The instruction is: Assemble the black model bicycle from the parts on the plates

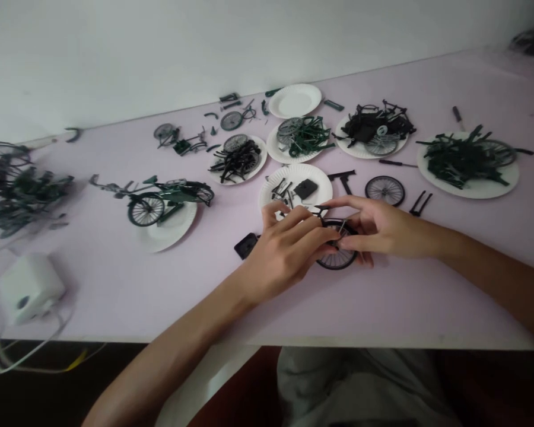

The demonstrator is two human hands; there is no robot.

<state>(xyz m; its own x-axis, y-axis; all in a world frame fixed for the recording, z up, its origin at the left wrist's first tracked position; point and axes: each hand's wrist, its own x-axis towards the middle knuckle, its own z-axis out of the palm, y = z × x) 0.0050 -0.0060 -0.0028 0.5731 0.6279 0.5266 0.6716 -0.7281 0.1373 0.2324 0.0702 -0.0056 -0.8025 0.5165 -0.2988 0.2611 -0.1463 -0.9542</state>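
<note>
In the middle of the pink table, both hands are closed on a small black model bicycle wheel [337, 261] with thin spokes and dark frame parts attached. My left hand [289, 243] reaches across from the left, its fingers at the wheel's hub. From the right, my right hand [378, 228] grips the wheel's upper right side, thumb near the hub. The fingers hide much of the join. A black tray-like piece [246, 245] pokes out beside my left hand. Just behind the hands lies a loose spoked wheel [385, 190], with a black fork [420, 203] to its right.
A paper plate [267, 178] with small black parts stands behind my hands. Farther back are plates of green and black parts [467, 157]. On the left, a model bicycle [169, 196] rests partly on a plate, near a white box with a cable [31, 287]. Screwdrivers [396, 163] lie at right.
</note>
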